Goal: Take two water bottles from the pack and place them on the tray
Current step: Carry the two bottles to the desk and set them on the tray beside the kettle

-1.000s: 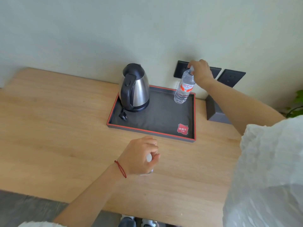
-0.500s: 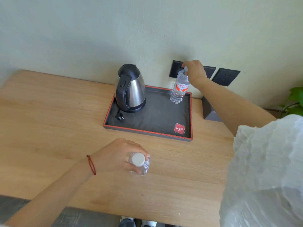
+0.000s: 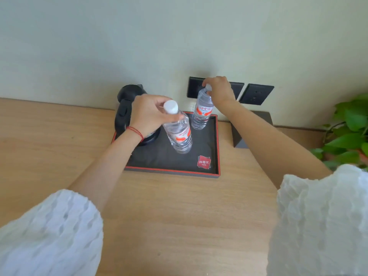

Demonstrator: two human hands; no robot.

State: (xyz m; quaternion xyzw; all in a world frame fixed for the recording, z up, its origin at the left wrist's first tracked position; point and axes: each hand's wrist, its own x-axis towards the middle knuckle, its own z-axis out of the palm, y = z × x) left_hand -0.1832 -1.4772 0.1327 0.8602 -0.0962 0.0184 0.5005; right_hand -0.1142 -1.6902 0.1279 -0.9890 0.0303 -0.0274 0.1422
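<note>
A black tray with a red rim lies on the wooden table by the wall. One clear water bottle with a red label stands upright at the tray's far right corner, and my right hand grips its cap. My left hand holds a second water bottle by its neck, tilted, over the middle of the tray. Whether its base touches the tray I cannot tell. The pack is out of view.
A black and steel kettle stands on the tray's left side, mostly behind my left hand. Dark wall sockets sit behind the tray. A dark box stands right of the tray, and a green plant at the far right.
My left hand has carried the second bottle from the table's front up over the middle of the tray. My right hand stays on the first bottle's cap.
</note>
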